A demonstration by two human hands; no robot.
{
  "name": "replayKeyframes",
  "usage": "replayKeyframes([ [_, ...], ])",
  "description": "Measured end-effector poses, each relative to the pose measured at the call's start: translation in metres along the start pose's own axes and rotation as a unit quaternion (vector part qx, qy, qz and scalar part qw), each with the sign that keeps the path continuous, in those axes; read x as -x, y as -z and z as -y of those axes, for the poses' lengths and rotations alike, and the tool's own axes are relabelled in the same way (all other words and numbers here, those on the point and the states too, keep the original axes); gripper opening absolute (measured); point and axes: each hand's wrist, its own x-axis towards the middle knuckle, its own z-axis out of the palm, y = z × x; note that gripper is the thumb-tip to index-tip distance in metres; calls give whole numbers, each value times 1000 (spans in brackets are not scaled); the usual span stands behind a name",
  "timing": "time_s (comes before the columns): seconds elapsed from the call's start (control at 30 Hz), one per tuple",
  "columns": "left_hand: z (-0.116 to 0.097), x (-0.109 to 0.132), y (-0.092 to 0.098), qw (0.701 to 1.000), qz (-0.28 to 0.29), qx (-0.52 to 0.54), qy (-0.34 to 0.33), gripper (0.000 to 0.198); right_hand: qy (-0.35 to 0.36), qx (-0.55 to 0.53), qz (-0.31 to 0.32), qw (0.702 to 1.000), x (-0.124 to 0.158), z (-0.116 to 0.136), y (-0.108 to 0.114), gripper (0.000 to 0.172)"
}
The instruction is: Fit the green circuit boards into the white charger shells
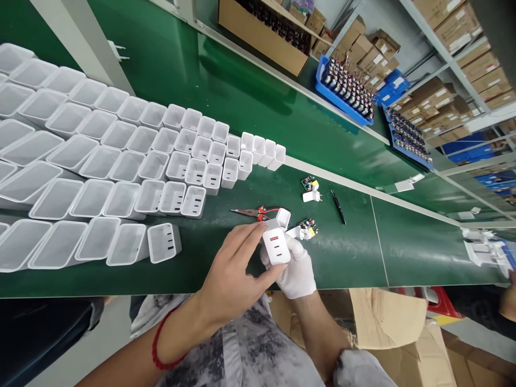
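Rows of open, rectangular, translucent white plastic cases [124, 199] stand on the glossy green tabletop [346, 263], left of the left grip [231, 269], a bare hand with a red cord bracelet [158, 342] at its wrist. That grip is closed on a white plastic charger housing [276, 246] with three slots in its end face, one lined red, fingers along one side and thumb along the other. Just beyond the left grip lie red-handled, long-nosed metal pliers [258, 213]. A small, open white plastic case [284, 217] sits just beyond the housing. The right grip [300, 274], in a white fabric glove, is also closed around the housing, from behind. Just past it is a white plug piece with a circuit board [310, 226]; I cannot tell whether they touch. Farther beyond the right grip lie a yellow-and-green circuit board [308, 184] and a white plastic plug piece [310, 196]; to its right, a slim black pen-shaped tool [338, 207].
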Motion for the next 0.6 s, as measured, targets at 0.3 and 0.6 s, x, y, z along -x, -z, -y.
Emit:
replayKeyframes([
  [0.3, 11, 3, 3, 999, 16, 31, -4, 56, 85, 123, -30, 988, 6, 0, -2, 43],
  [0.6, 45, 26, 8, 991, 121, -45, 22, 39, 398, 615, -174, 658, -30, 91, 36, 40],
])
